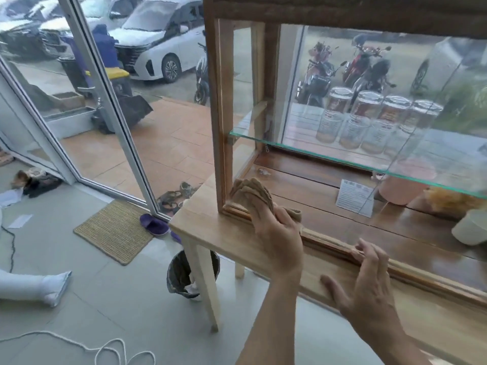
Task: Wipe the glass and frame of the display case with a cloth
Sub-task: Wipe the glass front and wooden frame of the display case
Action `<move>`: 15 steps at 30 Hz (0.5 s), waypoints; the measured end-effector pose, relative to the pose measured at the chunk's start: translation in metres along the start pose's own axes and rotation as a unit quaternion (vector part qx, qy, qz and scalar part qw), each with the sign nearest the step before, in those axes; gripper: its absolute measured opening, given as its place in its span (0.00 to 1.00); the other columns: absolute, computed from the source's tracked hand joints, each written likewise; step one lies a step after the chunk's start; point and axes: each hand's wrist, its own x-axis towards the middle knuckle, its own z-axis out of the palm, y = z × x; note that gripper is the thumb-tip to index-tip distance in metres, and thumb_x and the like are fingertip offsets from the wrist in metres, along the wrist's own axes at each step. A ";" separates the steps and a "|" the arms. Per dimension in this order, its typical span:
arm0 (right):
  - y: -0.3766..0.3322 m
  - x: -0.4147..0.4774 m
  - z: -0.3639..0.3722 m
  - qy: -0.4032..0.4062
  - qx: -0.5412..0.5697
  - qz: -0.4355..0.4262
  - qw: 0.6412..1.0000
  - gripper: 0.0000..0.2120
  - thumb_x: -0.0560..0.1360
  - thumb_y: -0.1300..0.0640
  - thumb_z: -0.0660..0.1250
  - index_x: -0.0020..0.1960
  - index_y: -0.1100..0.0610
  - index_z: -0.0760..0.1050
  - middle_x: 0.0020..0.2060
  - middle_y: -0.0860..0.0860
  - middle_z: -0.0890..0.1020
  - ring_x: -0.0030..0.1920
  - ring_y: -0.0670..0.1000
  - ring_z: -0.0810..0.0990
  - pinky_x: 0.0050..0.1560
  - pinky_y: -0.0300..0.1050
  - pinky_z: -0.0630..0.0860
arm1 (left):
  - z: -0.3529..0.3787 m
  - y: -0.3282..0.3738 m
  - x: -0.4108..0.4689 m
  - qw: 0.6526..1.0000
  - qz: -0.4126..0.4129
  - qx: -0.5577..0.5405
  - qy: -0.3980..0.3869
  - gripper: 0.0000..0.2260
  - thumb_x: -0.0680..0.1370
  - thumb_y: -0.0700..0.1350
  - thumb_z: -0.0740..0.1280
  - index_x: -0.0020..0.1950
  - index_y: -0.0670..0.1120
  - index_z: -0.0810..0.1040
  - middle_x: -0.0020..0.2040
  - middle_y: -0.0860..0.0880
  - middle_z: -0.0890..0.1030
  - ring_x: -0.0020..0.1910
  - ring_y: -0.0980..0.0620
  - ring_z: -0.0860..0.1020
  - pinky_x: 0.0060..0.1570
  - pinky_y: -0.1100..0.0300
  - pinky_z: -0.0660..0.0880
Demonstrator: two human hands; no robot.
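Observation:
A wooden display case (220, 106) with glass sides stands on a light wooden table (210, 233). My left hand (279, 238) grips a crumpled beige cloth (250, 194) and presses it against the case's bottom left corner, where the upright post meets the lower frame rail. My right hand (366, 283) rests further right on the bottom rail (421, 276), fingers spread over the rail and the table top, holding nothing. Inside, a glass shelf (303, 148) carries several jars (374, 122).
A white cup (471, 227), a paper card (354, 197) and a pink container (403, 185) sit on the case floor. Under the table stands a lined bin (181, 275). A doormat (116, 229), slippers (154, 223) and a white cord (105, 349) lie on the tiled floor by the glass door (110, 101).

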 end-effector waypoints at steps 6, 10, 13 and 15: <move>0.000 -0.001 0.000 -0.004 -0.015 0.019 1.000 0.43 0.64 0.49 0.77 0.70 0.61 0.58 0.64 0.51 0.64 0.60 0.47 0.72 0.61 0.49 0.72 | 0.004 0.024 -0.026 0.998 -0.055 -0.010 -0.042 0.21 0.79 0.39 0.60 0.71 0.33 0.70 0.67 0.35 0.76 0.66 0.39 0.75 0.66 0.52 0.71; 0.002 -0.002 -0.001 -0.006 -0.009 0.021 1.000 0.43 0.65 0.49 0.76 0.71 0.59 0.58 0.65 0.50 0.64 0.62 0.47 0.72 0.63 0.47 0.71 | -0.001 -0.002 -0.002 1.000 -0.014 0.000 -0.026 0.20 0.80 0.40 0.58 0.70 0.32 0.70 0.65 0.34 0.77 0.65 0.37 0.75 0.65 0.55 0.71; 0.003 -0.003 0.001 0.002 -0.011 0.019 1.000 0.43 0.64 0.50 0.77 0.71 0.59 0.57 0.64 0.50 0.64 0.61 0.47 0.72 0.63 0.48 0.71 | 0.000 -0.001 0.002 0.990 -0.136 -0.017 -0.010 0.22 0.79 0.49 0.55 0.63 0.34 0.75 0.58 0.35 0.81 0.58 0.37 0.79 0.59 0.53 0.74; 0.002 -0.003 0.001 0.002 -0.009 0.025 1.000 0.44 0.63 0.51 0.77 0.71 0.59 0.57 0.64 0.50 0.64 0.61 0.47 0.72 0.62 0.48 0.71 | 0.007 0.015 -0.018 0.995 -0.081 -0.019 -0.061 0.26 0.79 0.51 0.53 0.70 0.35 0.71 0.66 0.35 0.77 0.66 0.38 0.75 0.65 0.48 0.72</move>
